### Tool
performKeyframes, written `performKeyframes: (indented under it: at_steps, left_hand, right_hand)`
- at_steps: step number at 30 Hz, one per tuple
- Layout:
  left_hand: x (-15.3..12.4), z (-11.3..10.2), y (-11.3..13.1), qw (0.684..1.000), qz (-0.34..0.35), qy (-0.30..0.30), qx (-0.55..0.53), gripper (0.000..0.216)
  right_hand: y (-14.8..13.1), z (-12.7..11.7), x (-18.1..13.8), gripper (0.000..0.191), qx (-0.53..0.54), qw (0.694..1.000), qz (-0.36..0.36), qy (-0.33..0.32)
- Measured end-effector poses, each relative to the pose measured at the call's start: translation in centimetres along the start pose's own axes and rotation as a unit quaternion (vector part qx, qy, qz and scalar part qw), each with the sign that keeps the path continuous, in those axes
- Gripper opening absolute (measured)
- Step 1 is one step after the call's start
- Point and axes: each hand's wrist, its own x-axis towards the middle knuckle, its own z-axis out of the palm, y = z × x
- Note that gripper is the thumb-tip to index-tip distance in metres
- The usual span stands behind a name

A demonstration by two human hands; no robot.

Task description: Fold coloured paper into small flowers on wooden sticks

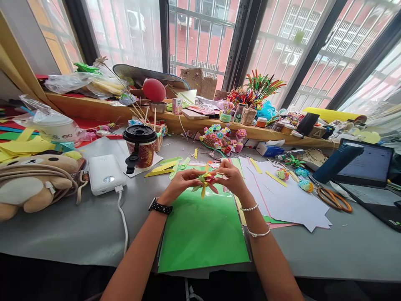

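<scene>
Between my two hands is a small folded paper piece (205, 179) with yellow, green and pink-red pointed strips sticking out around it. My left hand (183, 183) pinches its left side with thumb and fingers. From the other side, my right hand (230, 176) grips the pink-red part between thumb and fingertips. The piece is held above a sheet of green paper (203, 230) in a clear sleeve. Loose green and yellow paper strips (166, 165) lie beyond my left hand. The exact folds between the fingertips are partly hidden.
A lidded paper cup (140, 146) and a white power bank (105, 174) stand on the left, beside a plush bear (37, 184). White paper (282, 200), folded paper balls (305, 185), orange-handled scissors (335, 200) and a laptop (366, 165) lie on the right. Craft supplies crowd the windowsill.
</scene>
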Motion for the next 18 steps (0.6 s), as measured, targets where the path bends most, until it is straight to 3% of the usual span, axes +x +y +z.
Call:
performKeyframes:
  at_steps: [18]
  left_hand:
    - [0.01, -0.45, -0.44, 1.000, -0.005, -0.009, 0.027, 0.040]
  right_hand:
    - [0.22, 0.69, -0.03, 0.027, 0.023, 1.000, 0.013, -0.010]
